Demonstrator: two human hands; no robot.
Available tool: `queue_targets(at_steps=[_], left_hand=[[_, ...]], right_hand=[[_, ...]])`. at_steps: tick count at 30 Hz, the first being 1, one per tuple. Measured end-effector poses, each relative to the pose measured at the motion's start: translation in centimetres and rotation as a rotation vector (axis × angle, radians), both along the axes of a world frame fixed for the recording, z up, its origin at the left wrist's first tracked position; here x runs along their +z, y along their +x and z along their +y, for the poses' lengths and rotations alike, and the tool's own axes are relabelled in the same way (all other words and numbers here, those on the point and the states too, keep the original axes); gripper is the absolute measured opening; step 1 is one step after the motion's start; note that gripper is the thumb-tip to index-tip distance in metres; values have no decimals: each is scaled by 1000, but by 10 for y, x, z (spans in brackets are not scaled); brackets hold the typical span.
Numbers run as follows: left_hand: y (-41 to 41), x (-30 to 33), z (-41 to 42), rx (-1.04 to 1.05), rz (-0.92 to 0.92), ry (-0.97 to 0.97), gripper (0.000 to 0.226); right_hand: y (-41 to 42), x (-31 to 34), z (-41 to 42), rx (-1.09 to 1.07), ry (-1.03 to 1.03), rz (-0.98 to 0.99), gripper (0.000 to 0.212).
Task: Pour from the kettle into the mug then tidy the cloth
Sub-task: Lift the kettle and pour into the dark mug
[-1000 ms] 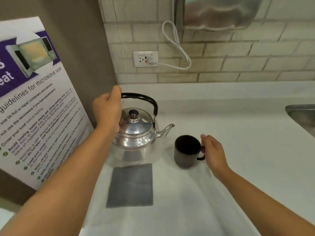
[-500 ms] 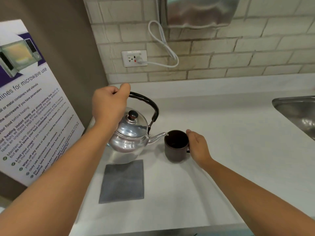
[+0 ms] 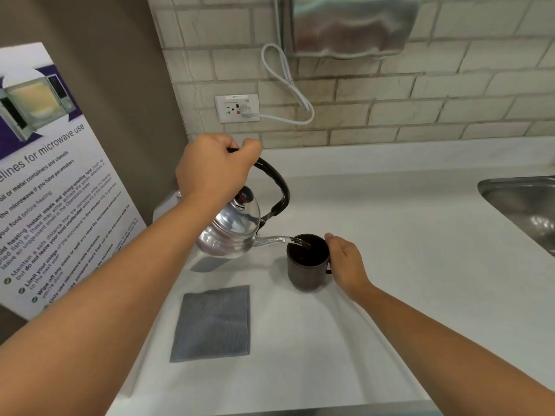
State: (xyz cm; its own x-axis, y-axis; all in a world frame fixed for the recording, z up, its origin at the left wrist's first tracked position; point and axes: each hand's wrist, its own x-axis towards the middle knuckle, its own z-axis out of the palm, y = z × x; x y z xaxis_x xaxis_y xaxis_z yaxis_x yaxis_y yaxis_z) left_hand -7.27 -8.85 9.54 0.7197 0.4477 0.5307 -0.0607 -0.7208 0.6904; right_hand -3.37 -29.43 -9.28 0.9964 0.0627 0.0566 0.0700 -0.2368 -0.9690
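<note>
Nearest the camera, two bare forearms reach in from the lower corners of the frame over one white countertop (image 3: 405, 295). Low and left of centre lies one grey cloth (image 3: 211, 322), folded into a flat rectangle, touched by neither hand.

Just beyond it, right of centre, stands one dark brown mug (image 3: 306, 265), upright on the counter. The right hand (image 3: 345, 265) cups the mug's right side at the handle, fingers curled against it; how tightly they press cannot be told.

To the mug's left, one shiny metal kettle (image 3: 231, 232) is lifted off the counter and tipped to the right, its spout over the mug's rim with a thin stream of water falling into the mug. The left hand (image 3: 214, 168) is closed in a fist around the kettle's black handle.

At the right edge sits one steel sink (image 3: 522, 202). At the left leans one microwave-guidelines poster (image 3: 51, 181). On the tiled wall in the upper frame are one socket (image 3: 237, 108) with one white cord (image 3: 285, 82) plugged in, and one metal dispenser (image 3: 348, 24).
</note>
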Motion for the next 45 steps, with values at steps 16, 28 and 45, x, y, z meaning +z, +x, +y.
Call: queue_targets(at_steps=[16, 28, 45], left_hand=[[15, 22, -7, 7, 11, 265, 37], [16, 25, -9, -18, 1, 320, 36], [11, -5, 10, -10, -17, -55, 40]], right_hand=[[1, -1, 0, 13, 1, -21, 52], [1, -2, 0, 8, -11, -20, 48], [3, -2, -2, 29, -15, 25, 48]])
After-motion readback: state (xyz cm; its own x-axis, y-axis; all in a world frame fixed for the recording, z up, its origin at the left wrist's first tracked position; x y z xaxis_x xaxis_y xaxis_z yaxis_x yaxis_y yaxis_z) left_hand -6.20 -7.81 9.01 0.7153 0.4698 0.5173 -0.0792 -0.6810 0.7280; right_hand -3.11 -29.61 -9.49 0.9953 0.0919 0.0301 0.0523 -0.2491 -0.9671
